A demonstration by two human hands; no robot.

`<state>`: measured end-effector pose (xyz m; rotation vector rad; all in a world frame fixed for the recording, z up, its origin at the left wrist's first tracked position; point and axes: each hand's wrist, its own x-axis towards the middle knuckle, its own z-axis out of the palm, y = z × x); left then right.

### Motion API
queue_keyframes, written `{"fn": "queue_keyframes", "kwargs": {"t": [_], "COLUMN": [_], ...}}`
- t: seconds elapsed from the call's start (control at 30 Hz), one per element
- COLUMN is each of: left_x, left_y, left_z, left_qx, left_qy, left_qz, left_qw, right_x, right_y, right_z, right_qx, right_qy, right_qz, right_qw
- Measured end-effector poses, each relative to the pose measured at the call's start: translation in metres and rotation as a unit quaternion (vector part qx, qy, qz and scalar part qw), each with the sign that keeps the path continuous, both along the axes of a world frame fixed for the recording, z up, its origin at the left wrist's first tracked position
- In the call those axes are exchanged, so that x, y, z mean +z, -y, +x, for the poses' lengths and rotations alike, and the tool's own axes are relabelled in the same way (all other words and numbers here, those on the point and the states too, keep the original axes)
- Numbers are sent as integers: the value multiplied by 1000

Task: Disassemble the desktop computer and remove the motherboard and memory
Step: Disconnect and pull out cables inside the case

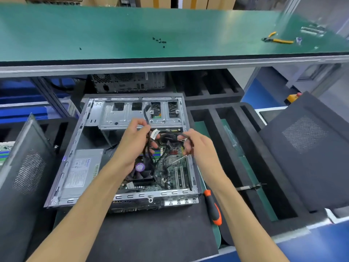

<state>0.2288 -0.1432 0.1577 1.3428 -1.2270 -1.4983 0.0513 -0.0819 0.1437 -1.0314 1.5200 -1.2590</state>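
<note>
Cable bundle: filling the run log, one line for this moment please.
left hand grips cable bundle | right hand grips it | motherboard in case

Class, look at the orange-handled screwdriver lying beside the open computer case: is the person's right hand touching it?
Apart. The head view shows the right hand up over the motherboard gripping black cables, while the screwdriver lies on the mat below the forearm.

Two bare forearms, extended forward from the lower edge and converging toward the middle. Left hand [135, 140]: raised, back toward the camera, fingers curled, thumb and fingertips pinching a black cable [151, 148]. Right hand [194, 143]: level with the left and near it, fingers curled around the same cable's loop.
</note>
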Motion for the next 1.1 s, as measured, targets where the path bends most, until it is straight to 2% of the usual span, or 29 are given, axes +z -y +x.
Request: {"fn": "queue_keyframes", "kwargs": {"t": [0.1, 0.23, 0.43, 0.57, 0.67, 0.73, 0.83, 0.93, 1.03, 1.1], "left_x": [-4, -5, -12, -10, -4, 0, 4, 6, 4, 3], "left_y": [10, 17, 23, 22, 24, 27, 28, 26, 17, 9], "left_z": [15, 32, 49, 53, 52, 49, 39, 17, -16, -39], "left_qx": [35, 71, 144, 141, 131, 111, 50, -28, -137, -178], "left_qy": [-29, -87, -51, -174, -255, -273, -234, -103, 32, 47], "left_qz": [-6, 13, 17, 19, 22, 19, -11, 17, 81, 103], "left_qw": [999, 994, 988, 974, 958, 955, 971, 994, 987, 978], "right_x": [2, 11, 28, 30, 31, 33, 39, 44, 46, 45], "right_y": [0, 0, 3, 3, 4, 4, 5, 7, 10, 11], "right_z": [2, 11, 11, 5, 1, -3, -14, -32, -52, -66], "right_qx": [-31, -66, -118, -169, -185, -176, -150, -134, -128, -131], "right_qy": [103, 257, 410, 456, 450, 445, 459, 482, 488, 485], "right_qz": [16, -37, -130, -148, -146, -145, -153, -154, -143, -137], "right_qw": [994, 963, 895, 861, 862, 866, 862, 852, 852, 854]}}
